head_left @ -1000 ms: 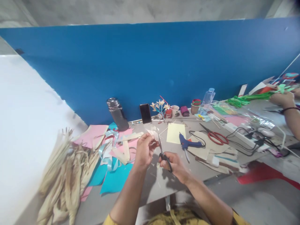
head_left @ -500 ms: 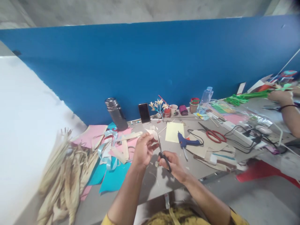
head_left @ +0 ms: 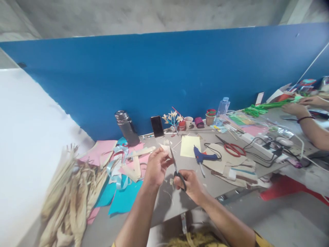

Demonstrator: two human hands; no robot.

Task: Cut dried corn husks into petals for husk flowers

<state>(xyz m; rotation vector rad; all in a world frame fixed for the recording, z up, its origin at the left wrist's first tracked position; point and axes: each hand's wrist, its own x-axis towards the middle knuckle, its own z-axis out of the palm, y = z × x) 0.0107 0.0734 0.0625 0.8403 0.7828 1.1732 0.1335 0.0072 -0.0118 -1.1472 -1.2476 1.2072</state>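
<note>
My left hand (head_left: 157, 167) pinches a small pale piece of corn husk (head_left: 165, 148) between thumb and fingers. Around the black handles of a pair of scissors (head_left: 173, 160) my right hand (head_left: 190, 183) is closed. The blades point up and away, beside the husk piece; whether they touch it I cannot tell. Small pale scraps (head_left: 171, 181) lie on the grey table (head_left: 164, 206) below my hands. Behind them, pale husk flowers on blue stems (head_left: 173, 119) stand near the wall.
A blue glue gun (head_left: 204, 156), red-handled scissors (head_left: 234, 149) and a power strip (head_left: 262, 147) with cords lie to the right. Dried husks (head_left: 74, 202), coloured paper (head_left: 125, 199) and a flask (head_left: 127, 128) are at left. A co-worker's hands (head_left: 295, 109) handle green strips at far right.
The scissors' blades have swung slightly left at the tips, and the view has shifted a little. My left hand keeps its pinch. The co-worker's hands have moved, with a second hand now showing.
</note>
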